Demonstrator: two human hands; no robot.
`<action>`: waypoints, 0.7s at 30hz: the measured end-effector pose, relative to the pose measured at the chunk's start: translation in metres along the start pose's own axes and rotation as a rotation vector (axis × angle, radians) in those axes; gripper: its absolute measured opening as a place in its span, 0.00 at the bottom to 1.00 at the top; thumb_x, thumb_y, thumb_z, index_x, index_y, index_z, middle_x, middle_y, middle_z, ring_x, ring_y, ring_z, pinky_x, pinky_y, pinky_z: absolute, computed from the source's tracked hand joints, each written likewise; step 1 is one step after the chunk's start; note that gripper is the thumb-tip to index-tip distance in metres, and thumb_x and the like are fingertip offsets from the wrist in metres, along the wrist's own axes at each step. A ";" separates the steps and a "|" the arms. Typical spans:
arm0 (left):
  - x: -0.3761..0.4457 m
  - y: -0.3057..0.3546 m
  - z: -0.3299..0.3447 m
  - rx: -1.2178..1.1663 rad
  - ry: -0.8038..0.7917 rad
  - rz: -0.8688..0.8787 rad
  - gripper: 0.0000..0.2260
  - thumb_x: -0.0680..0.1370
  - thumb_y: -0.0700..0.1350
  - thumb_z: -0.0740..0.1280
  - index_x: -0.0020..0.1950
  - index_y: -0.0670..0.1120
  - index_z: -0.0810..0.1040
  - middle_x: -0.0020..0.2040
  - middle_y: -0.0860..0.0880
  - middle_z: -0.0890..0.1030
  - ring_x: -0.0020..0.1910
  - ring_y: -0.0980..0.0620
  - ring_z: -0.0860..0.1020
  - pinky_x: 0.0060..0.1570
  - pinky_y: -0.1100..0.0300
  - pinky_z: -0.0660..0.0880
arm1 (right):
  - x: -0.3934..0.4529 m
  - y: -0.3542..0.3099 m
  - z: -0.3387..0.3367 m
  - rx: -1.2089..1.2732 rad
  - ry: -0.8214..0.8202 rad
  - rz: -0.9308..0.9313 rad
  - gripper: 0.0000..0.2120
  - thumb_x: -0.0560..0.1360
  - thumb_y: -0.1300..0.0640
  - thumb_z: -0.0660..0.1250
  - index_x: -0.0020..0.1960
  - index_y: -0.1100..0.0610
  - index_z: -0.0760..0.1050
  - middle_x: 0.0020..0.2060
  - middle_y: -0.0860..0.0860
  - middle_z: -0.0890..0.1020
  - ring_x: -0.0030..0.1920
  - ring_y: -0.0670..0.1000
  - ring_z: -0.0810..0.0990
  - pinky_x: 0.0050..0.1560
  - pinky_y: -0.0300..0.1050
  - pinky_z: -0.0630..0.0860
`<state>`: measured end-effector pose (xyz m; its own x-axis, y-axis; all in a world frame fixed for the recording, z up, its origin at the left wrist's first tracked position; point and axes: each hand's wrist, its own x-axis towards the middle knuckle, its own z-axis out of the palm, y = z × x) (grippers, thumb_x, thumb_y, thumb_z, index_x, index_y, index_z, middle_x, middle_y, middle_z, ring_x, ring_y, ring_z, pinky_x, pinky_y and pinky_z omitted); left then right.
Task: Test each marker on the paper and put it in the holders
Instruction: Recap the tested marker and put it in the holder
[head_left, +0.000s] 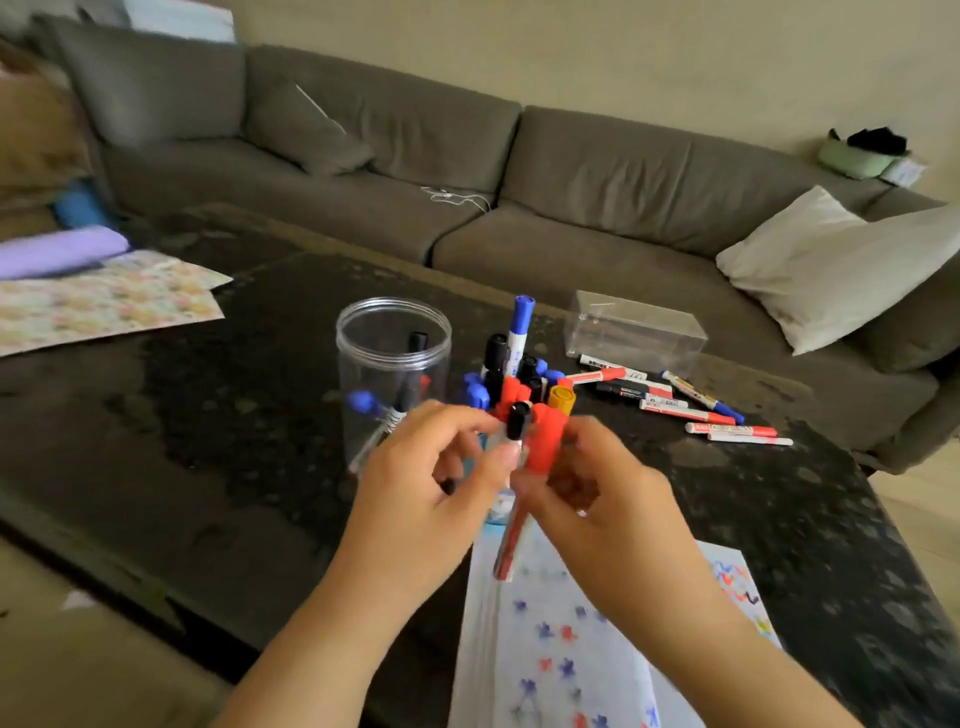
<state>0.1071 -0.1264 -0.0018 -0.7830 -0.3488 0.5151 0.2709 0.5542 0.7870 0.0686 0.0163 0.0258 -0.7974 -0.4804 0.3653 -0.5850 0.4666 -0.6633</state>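
holding a red marker (511, 540) upright between them, left hand (426, 499) and right hand (608, 514) both pinch it, crowded holder (519, 395) just beyond

Two hands (519, 493), one clear jar (393, 364), one clear box (639, 327), two paper sheets (561, 649), many markers (691, 410).

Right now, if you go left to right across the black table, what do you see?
Flowery paper → clear round jar → bunch of standing markers → clear box → loose markers lying down.
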 end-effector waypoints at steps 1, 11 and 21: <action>0.004 -0.008 -0.008 0.087 0.071 0.008 0.12 0.73 0.56 0.63 0.50 0.52 0.79 0.41 0.58 0.76 0.42 0.57 0.77 0.40 0.71 0.72 | 0.010 -0.008 -0.001 0.034 0.014 -0.003 0.17 0.73 0.54 0.70 0.47 0.35 0.66 0.35 0.40 0.80 0.39 0.39 0.79 0.39 0.30 0.74; 0.015 -0.041 -0.027 0.304 0.189 -0.201 0.18 0.75 0.43 0.67 0.64 0.48 0.71 0.57 0.52 0.76 0.53 0.57 0.74 0.48 0.69 0.67 | 0.116 -0.044 0.017 0.167 0.195 -0.150 0.14 0.78 0.56 0.64 0.61 0.47 0.64 0.41 0.45 0.81 0.39 0.40 0.80 0.43 0.30 0.75; 0.018 -0.045 -0.027 0.253 0.185 -0.259 0.16 0.76 0.44 0.67 0.63 0.51 0.71 0.55 0.57 0.73 0.51 0.59 0.74 0.44 0.71 0.68 | 0.133 -0.020 0.063 -0.279 -0.145 -0.083 0.15 0.81 0.54 0.57 0.55 0.60 0.79 0.51 0.53 0.71 0.47 0.49 0.71 0.49 0.32 0.61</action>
<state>0.0964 -0.1777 -0.0189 -0.6868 -0.6189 0.3812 -0.0869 0.5906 0.8023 -0.0163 -0.1035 0.0463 -0.7275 -0.6166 0.3009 -0.6813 0.5975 -0.4229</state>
